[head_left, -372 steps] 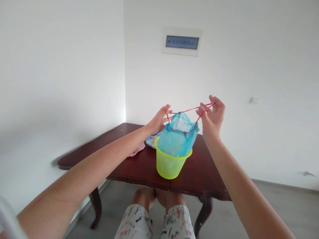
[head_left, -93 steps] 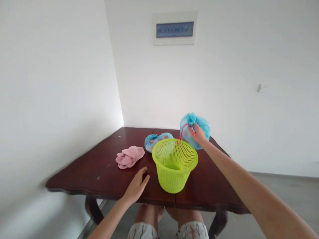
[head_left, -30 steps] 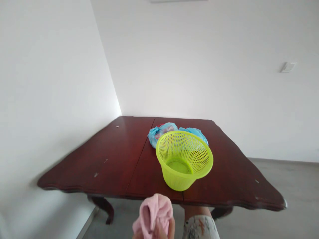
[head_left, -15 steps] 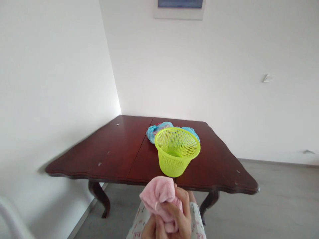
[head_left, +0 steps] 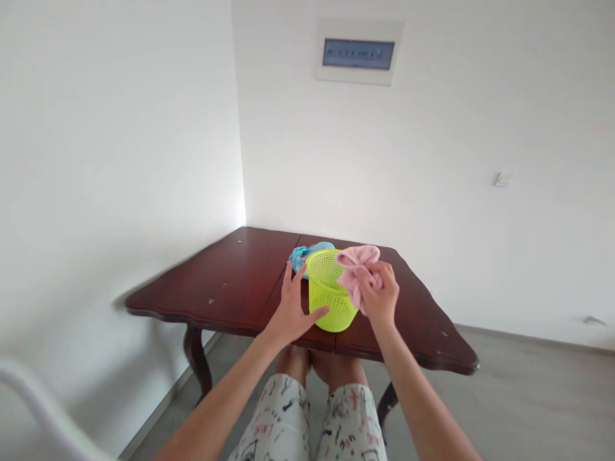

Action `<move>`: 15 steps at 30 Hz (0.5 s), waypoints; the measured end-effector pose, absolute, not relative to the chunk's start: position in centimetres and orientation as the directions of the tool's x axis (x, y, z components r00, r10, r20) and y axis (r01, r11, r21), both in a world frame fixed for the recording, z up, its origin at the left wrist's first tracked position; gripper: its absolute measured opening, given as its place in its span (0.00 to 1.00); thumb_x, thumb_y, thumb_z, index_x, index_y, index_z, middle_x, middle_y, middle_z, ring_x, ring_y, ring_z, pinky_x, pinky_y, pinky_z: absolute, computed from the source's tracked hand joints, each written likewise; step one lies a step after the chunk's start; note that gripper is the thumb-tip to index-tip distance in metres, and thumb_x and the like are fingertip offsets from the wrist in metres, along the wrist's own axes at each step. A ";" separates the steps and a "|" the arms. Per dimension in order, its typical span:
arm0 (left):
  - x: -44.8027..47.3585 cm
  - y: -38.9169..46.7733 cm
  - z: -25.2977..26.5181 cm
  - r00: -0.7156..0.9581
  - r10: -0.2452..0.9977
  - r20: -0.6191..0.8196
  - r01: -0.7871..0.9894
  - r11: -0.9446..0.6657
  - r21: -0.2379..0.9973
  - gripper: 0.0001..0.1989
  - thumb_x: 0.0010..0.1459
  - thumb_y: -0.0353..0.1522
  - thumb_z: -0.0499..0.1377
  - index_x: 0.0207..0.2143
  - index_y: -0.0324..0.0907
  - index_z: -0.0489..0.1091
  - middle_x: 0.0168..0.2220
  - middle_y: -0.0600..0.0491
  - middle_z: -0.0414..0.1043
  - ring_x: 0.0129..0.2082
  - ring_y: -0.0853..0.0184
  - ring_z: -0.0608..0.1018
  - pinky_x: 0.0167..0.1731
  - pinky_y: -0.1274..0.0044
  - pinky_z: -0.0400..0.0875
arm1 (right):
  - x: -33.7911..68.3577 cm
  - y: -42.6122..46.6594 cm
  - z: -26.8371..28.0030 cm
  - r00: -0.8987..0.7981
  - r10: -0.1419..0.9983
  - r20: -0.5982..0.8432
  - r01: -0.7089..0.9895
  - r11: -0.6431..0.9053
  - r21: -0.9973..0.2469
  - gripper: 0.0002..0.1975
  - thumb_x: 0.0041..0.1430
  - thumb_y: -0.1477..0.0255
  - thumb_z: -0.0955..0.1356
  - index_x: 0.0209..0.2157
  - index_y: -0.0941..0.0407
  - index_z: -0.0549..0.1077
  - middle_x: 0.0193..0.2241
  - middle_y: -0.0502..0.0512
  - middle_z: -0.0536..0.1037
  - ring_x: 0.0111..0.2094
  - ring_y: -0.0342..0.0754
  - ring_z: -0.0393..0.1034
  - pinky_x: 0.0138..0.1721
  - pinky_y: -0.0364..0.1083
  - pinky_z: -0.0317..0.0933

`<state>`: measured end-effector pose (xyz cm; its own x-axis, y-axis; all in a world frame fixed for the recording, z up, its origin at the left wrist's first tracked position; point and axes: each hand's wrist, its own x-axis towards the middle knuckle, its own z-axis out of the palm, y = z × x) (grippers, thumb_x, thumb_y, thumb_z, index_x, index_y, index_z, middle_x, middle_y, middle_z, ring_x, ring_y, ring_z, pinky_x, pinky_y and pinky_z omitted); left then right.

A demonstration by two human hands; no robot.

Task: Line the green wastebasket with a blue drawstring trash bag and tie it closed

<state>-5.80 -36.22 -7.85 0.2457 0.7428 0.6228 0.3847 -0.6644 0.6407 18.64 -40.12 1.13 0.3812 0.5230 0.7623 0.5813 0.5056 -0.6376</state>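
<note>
A yellow-green plastic basket [head_left: 331, 310] with perforated walls stands upright near the front edge of the dark wooden table. My right hand [head_left: 382, 294] is closed around a bunched piece of pink fluffy cloth [head_left: 358, 259], held over the right side of the basket's rim. The cloth hides that part of the rim. At the basket's left side, my left hand [head_left: 294, 307] has its fingers spread, with nothing in it; whether it touches the wall I cannot tell. A crumpled blue plastic bag [head_left: 298, 256] lies just behind the basket, partly covered by it.
The dark red-brown table [head_left: 230, 275] has a wavy edge, with my knees under its front. A white wall [head_left: 168, 128] borders it on the left. A pale curved object [head_left: 38, 410] sits at the lower left. A breaker panel [head_left: 359, 52] is on the back wall.
Both hands have moved forward from my lap to the basket. The left hand has let go of the pink cloth, and the right has carried it to the rim. The view has shifted.
</note>
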 end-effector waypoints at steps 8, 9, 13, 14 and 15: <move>-1.3 -28.5 -9.7 0.171 0.805 0.569 0.299 -0.592 0.748 0.57 0.53 0.61 0.81 0.70 0.46 0.57 0.67 0.37 0.65 0.72 0.38 0.74 0.75 0.43 0.69 | 15.8 -27.1 5.0 -0.195 0.948 0.250 0.735 0.310 -0.604 0.10 0.73 0.66 0.76 0.37 0.56 0.81 0.36 0.52 0.86 0.38 0.50 0.80 0.45 0.49 0.75; -1.4 -28.7 -9.6 0.160 0.817 0.554 0.330 -0.573 0.750 0.54 0.52 0.61 0.81 0.66 0.47 0.58 0.63 0.40 0.66 0.68 0.41 0.78 0.72 0.45 0.73 | 15.7 -26.7 4.6 -0.266 0.948 0.177 0.754 0.319 -0.574 0.11 0.73 0.65 0.78 0.37 0.57 0.81 0.36 0.51 0.85 0.37 0.48 0.80 0.44 0.49 0.77; -2.0 -29.8 -8.8 0.142 0.838 0.527 0.409 -0.534 0.740 0.49 0.51 0.61 0.81 0.59 0.48 0.60 0.57 0.45 0.66 0.58 0.46 0.81 0.65 0.49 0.79 | 16.9 -26.3 3.3 -0.403 0.914 0.047 0.810 0.380 -0.446 0.16 0.75 0.60 0.79 0.42 0.59 0.82 0.39 0.50 0.85 0.39 0.50 0.83 0.45 0.51 0.81; -2.1 -30.0 -8.6 0.141 0.830 0.539 0.418 -0.544 0.728 0.48 0.52 0.60 0.81 0.58 0.47 0.60 0.57 0.45 0.66 0.57 0.47 0.81 0.65 0.49 0.79 | 17.2 -26.4 3.0 -0.416 0.907 0.059 0.815 0.401 -0.419 0.15 0.76 0.60 0.79 0.43 0.59 0.83 0.40 0.51 0.85 0.41 0.50 0.84 0.47 0.52 0.81; -2.0 -30.1 -8.5 0.147 0.819 0.555 0.424 -0.559 0.713 0.47 0.53 0.60 0.81 0.57 0.47 0.60 0.56 0.45 0.66 0.57 0.47 0.81 0.65 0.49 0.79 | 17.3 -26.4 2.8 -0.426 0.901 0.087 0.815 0.423 -0.396 0.14 0.76 0.61 0.79 0.43 0.58 0.83 0.41 0.52 0.86 0.43 0.51 0.84 0.49 0.53 0.82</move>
<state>-2.03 -30.14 -8.47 0.1470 0.8188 0.5549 0.4239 -0.5590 0.7126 17.31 -26.41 2.76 -0.4259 0.9006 0.0865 0.8147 0.4233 -0.3964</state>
